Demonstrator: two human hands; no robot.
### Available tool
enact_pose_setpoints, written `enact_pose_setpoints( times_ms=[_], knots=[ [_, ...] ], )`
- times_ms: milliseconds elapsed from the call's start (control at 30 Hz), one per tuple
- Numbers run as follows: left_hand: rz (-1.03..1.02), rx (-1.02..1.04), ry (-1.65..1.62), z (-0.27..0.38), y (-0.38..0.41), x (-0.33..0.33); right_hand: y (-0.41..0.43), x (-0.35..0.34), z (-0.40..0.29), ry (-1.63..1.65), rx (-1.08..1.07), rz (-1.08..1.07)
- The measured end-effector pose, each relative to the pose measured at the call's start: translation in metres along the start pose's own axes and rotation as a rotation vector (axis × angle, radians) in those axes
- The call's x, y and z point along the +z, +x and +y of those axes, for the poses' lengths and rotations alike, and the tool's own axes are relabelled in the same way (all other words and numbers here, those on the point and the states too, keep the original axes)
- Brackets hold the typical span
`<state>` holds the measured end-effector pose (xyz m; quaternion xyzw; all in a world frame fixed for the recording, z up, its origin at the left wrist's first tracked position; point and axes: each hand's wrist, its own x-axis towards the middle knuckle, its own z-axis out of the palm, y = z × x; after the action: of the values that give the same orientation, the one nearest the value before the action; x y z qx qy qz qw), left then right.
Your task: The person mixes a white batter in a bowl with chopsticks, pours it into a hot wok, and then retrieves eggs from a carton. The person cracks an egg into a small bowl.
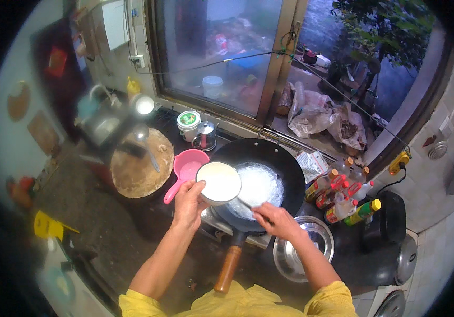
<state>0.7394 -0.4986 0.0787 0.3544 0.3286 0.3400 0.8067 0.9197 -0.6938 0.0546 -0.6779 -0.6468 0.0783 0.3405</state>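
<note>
My left hand (188, 204) grips a white bowl (218, 183) with a dark rim, thumb over its edge. Pale content fills the bowl, which is held over the left part of a black wok (290, 170). Whitish, shiny liquid (262, 184) covers the wok's bottom. Over the wok's near right side, my right hand (276, 220) is closed around the thin dark handle of a utensil (245, 203). The bowl hides its far end, so its kind cannot be made out. The wok's wooden handle (228, 269) points towards me.
A pink dipper (190, 163) stands left of the bowl. Farther left, a metal ladle (147, 148) lies on a round wooden chopping board (139, 184). A steel lid (286, 259) lies below my right forearm. Several bottles (340, 194) crowd the wok's right side. A cable (342, 93) crosses the window.
</note>
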Motion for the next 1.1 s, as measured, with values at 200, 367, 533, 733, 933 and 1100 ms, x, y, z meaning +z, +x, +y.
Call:
enact_pose_setpoints(
  times_ms=[200,367,533,733,933,1100],
  knots=[
    [-0.053,0.016,-0.038,0.001,0.001,-0.005,-0.007,-0.022,0.035,-0.247,0.224,0.089],
    [-0.037,-0.011,-0.022,0.006,0.002,-0.017,-0.015,-0.002,-0.030,-0.076,0.027,-0.012],
    [-0.053,-0.034,0.005,0.015,-0.005,-0.005,0.003,-0.002,0.020,-0.133,0.239,0.179],
    [-0.096,-0.033,0.019,0.017,-0.003,-0.016,-0.021,0.011,-0.036,-0.048,0.041,0.048],
    [-0.136,-0.050,0.008,0.008,0.000,-0.006,-0.015,-0.007,0.027,-0.168,0.217,0.225],
    [-0.113,-0.031,0.010,0.005,0.003,-0.014,-0.026,0.001,-0.027,0.066,0.119,0.049]
  ],
)
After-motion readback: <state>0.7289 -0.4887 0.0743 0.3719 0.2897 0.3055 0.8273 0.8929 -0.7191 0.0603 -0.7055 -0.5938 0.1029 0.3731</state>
